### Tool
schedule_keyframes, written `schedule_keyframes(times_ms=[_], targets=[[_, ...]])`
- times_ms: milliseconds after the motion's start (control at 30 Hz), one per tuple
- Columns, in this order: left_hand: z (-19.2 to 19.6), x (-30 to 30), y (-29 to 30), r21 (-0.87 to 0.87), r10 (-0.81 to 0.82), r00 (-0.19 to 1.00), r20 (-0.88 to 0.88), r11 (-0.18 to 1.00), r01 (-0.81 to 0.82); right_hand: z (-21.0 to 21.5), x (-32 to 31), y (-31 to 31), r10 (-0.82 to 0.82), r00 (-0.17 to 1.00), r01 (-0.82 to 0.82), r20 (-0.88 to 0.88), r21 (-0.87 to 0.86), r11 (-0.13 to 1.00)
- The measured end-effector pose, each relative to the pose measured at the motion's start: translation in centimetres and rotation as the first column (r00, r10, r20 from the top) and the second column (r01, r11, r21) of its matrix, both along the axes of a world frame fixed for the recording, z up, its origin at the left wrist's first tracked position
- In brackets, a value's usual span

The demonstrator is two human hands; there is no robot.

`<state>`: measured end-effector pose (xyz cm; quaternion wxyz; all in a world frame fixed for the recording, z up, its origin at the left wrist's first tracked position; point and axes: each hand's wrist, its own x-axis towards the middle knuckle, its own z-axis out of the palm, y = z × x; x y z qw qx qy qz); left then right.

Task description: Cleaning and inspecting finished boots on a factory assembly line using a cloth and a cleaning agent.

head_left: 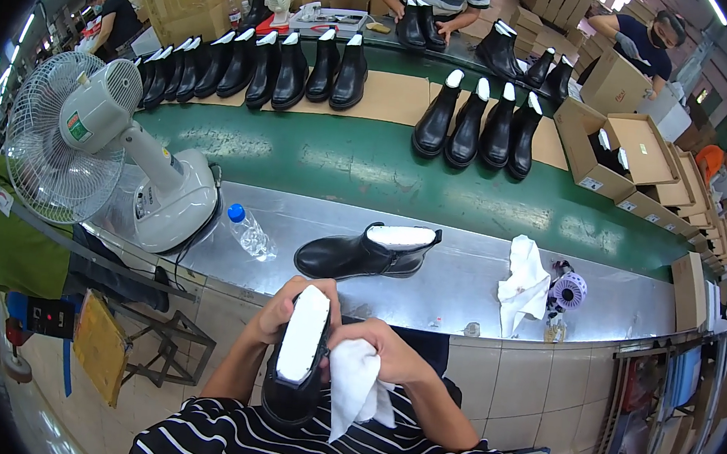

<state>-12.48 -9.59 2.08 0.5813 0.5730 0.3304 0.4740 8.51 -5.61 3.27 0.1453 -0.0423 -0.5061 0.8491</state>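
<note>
Glossy black boot (293,385) stuffed with white paper, upright at six o'clock; left hand (274,310) clasps its top, right hand (387,354) pinches a white cloth (354,386) against it.

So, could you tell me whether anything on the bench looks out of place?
One black boot lies on its side on the metal bench, while the others stand upright on the belt. A plastic bottle also lies flat beside the fan.

Bright overhead strips, fisheye edges dark.
</note>
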Motion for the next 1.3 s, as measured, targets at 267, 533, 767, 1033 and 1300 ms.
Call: schedule_keyframes(times_ms=[267,533,767,1033,1300], targets=[[0.7,0.3,-0.5,-0.076,-0.012,0.983,0.182,0.997,0.026,0.7,-0.3,-0.2,-0.016,0.998,0.018,-0.068,0.03,0.999],[1.0,1.1,-0.1,-0.048,-0.104,0.888,0.448,0.989,0.14,0.8,-0.1,-0.5,-0.09,0.995,0.095,-0.041,0.138,0.986],[0.8,1.5,-0.4,-0.085,-0.061,0.883,0.465,0.99,0.114,0.3,0.2,-0.9,-0.109,0.992,0.112,-0.065,0.051,0.992],[1.2,1.7,-0.3,-0.122,0.022,0.921,0.39,0.992,0.028,0.3,0.5,-0.8,-0.166,0.979,0.172,-0.118,0.04,0.984],[0.4,2.3,-0.3,-0.111,0.041,0.851,0.524,0.994,0.02,0.4,0.0,-1.6,-0.238,0.966,0.242,-0.104,0.031,0.97]])
